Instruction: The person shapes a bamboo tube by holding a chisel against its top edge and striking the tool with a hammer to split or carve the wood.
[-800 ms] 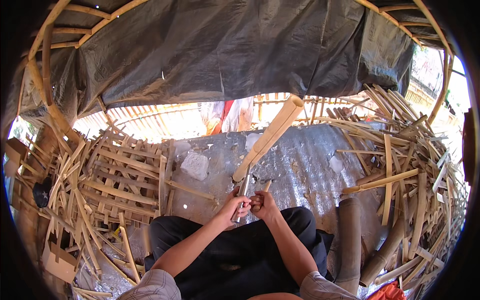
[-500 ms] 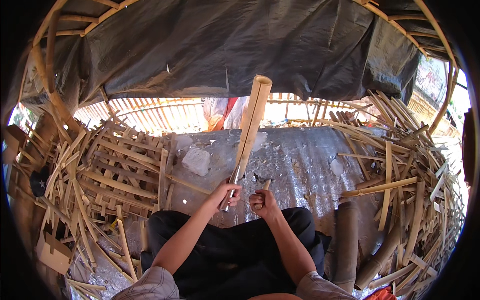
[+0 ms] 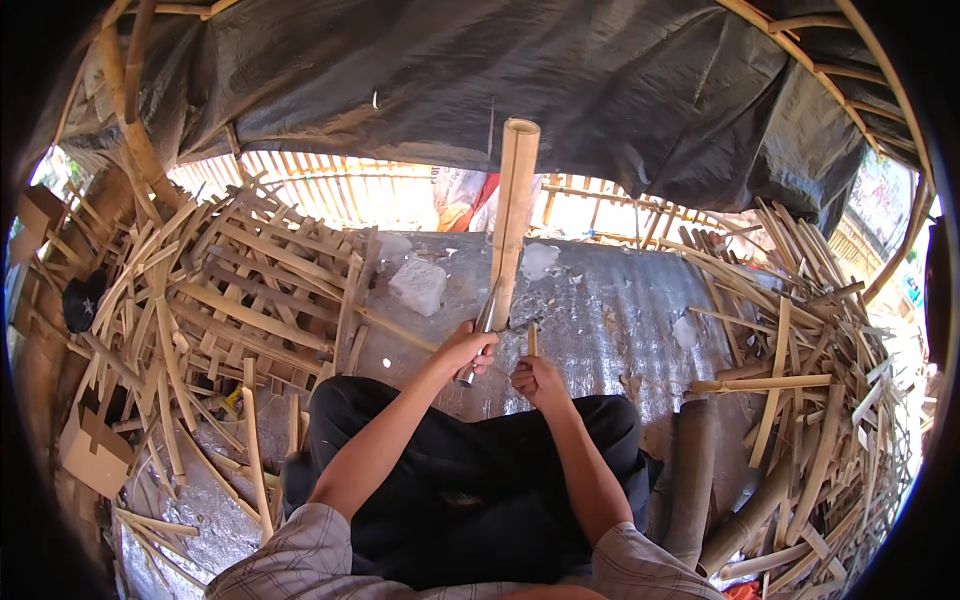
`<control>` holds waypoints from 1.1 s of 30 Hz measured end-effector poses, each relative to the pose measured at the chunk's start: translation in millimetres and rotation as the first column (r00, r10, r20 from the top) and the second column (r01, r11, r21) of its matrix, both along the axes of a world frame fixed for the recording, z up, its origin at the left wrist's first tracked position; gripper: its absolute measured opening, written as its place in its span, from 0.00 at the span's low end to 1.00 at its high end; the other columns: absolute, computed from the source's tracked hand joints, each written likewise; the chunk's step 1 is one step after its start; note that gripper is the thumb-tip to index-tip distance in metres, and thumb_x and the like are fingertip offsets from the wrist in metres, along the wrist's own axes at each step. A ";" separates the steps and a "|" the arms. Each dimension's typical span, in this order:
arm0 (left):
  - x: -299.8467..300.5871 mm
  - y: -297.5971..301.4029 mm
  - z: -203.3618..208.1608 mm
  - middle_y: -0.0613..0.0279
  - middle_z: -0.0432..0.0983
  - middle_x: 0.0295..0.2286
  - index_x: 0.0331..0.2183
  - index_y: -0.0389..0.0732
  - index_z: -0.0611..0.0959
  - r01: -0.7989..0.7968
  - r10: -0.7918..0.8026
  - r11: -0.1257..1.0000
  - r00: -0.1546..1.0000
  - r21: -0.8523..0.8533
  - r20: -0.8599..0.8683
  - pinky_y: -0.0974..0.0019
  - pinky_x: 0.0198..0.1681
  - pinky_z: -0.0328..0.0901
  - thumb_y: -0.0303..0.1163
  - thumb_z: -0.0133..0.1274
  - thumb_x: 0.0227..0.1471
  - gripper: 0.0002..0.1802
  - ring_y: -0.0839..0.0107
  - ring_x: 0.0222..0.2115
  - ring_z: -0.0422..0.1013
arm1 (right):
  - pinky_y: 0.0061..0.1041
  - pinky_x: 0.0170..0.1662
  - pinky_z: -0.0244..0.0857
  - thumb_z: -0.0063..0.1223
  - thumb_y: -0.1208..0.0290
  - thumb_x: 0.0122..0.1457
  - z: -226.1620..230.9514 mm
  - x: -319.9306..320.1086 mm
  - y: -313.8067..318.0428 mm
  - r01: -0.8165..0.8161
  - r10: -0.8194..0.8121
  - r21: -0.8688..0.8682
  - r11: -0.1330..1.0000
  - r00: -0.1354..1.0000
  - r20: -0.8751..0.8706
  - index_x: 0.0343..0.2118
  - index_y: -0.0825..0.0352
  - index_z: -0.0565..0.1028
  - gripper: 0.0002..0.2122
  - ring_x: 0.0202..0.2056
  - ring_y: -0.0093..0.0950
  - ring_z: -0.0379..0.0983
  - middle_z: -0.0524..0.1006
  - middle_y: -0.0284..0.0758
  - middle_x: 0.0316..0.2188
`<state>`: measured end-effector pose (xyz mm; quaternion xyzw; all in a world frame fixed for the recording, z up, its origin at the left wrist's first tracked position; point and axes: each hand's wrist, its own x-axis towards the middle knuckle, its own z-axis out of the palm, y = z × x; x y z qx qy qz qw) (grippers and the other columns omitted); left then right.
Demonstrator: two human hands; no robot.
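Fingers of the left hand wrap tightly around a shiny metal bar, whose lower end sticks out below the fist. The right hand, also curled, grips a wooden handle that points up and away; what sits at its far end is too unclear to tell.

In the head view, the bamboo stands nearly upright just beyond the hands, a dark line running down its length and its round end at the top. Its foot is beside the bar's upper end; whether the left fingers touch it too cannot be told. Both hands are over the far edge of the dark trousers, near each other but apart.

Beyond them lies a grey sheet, with a pale block on it, left of the bamboo. Farther left are a slatted lattice, a dark cap and a carton. To the right, a thick dark tube lies near the knee, beside heaped strips. A black tarp hangs behind.
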<state>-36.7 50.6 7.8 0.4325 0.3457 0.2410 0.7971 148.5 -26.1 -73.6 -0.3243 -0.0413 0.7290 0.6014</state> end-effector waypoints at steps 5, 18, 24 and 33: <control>4.4 -11.2 -2.8 0.66 0.64 0.18 0.34 0.41 0.65 0.021 -0.020 0.999 0.999 0.048 -0.036 0.70 0.11 0.54 0.25 0.52 0.54 0.11 0.79 0.11 0.59 | 0.14 0.16 0.46 0.42 0.64 0.68 9.1 2.2 -2.4 0.254 -0.257 0.041 0.966 0.954 0.154 0.26 0.62 0.60 0.13 0.15 0.13 0.50 0.55 0.24 0.18; 27.4 -21.6 -13.1 0.65 0.64 0.17 0.38 0.41 0.67 -0.098 0.106 0.991 0.990 0.087 -0.088 0.68 0.09 0.58 0.28 0.52 0.54 0.11 0.79 0.10 0.60 | 0.13 0.11 0.42 0.48 0.61 0.66 54.5 7.0 -23.0 0.142 -0.108 0.083 0.986 0.941 -0.321 0.24 0.61 0.65 0.15 0.11 0.13 0.45 0.54 0.23 0.16; 29.5 -25.3 -17.7 0.65 0.63 0.17 0.39 0.41 0.66 -0.052 0.060 0.996 0.992 0.072 -0.111 0.68 0.09 0.56 0.24 0.49 0.52 0.13 0.78 0.09 0.59 | 0.12 0.12 0.40 0.46 0.55 0.67 46.9 3.7 -24.9 0.024 -0.012 0.121 0.992 0.995 -0.099 0.25 0.60 0.65 0.16 0.12 0.13 0.45 0.52 0.22 0.15; 34.9 -24.7 -21.9 0.64 0.61 0.17 0.36 0.45 0.66 -0.098 0.109 0.989 0.988 -0.110 0.108 0.69 0.09 0.53 0.23 0.50 0.50 0.12 0.76 0.09 0.58 | 0.11 0.11 0.39 0.47 0.54 0.66 48.8 11.5 -30.6 -0.021 0.030 0.063 0.998 0.988 -0.151 0.22 0.56 0.64 0.17 0.12 0.12 0.44 0.55 0.23 0.17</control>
